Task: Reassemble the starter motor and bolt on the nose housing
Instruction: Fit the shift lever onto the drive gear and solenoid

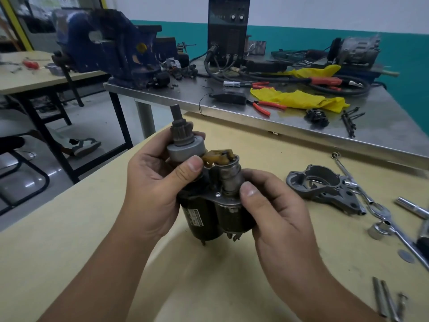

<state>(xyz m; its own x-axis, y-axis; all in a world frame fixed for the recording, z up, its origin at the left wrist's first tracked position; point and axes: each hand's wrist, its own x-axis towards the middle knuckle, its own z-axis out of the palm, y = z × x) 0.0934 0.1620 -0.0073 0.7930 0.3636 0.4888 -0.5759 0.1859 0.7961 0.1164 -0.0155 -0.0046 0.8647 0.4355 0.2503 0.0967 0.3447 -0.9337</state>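
Starter motor [209, 205], black and cylindrical, stood upright above the tan table [69, 240]; our left hand [153, 182] gripped its grey drive clutch, our right hand [274, 201] its solenoid. We judged the brown fork needed seating before fitting the grey cast nose housing [325, 187] nearby.

Blue vise [111, 49] on steel bench [383, 126], black power unit [228, 29] behind, yellow rags [299, 98], red-handled pliers [267, 105] (jaws toward a black box), shoe [84, 146] on floor.

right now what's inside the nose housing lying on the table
The nose housing lies open side up: a round hollow with a thin curved metal piece inside. Its floor is in shadow, so anything deeper cannot be seen.
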